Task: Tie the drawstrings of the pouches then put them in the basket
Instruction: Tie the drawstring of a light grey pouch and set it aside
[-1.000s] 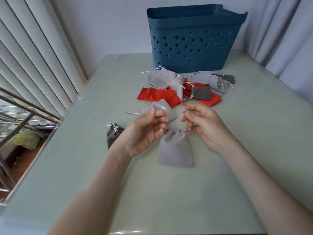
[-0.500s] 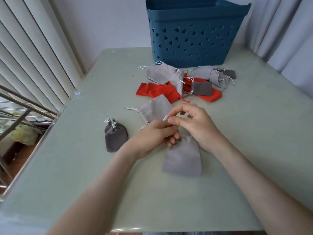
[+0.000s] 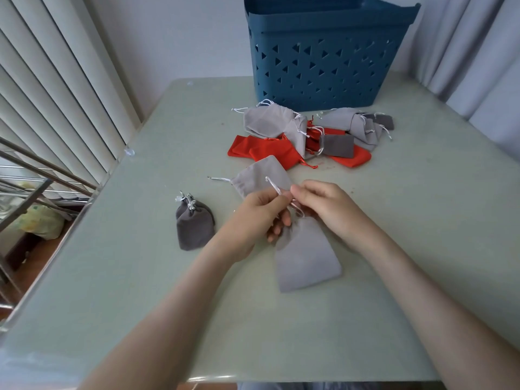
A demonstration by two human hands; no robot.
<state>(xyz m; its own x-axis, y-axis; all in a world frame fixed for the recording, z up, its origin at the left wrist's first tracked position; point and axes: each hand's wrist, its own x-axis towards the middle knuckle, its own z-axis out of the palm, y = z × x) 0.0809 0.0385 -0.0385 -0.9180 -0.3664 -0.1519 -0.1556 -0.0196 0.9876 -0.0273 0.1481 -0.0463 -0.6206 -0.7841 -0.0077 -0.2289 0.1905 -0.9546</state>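
A light grey pouch (image 3: 308, 258) lies flat on the pale green desk (image 3: 422, 235), its gathered neck tucked under the person's two bare hands. The left grip (image 3: 253, 218) has its fingers curled and pinches the white drawstring (image 3: 273, 186), which rises in a thin loop just above the knuckles. The right grip (image 3: 329, 209) meets it from the other side, thumb and forefinger nipping the same drawstring close to the left fingertips; the two touch or nearly touch.

Just behind the hands lies a second light grey pouch (image 3: 261, 175), flat, with one cord end trailing to the left. To the left, apart from the hands, a dark grey pouch (image 3: 194, 230) lies with its neck drawn in and knotted. Farther back is a loose pile of pouches (image 3: 298, 136), red, light grey and dark grey, overlapping one another. Right behind the pile stands the blue basket (image 3: 323, 60), upright at the far side of the desk.
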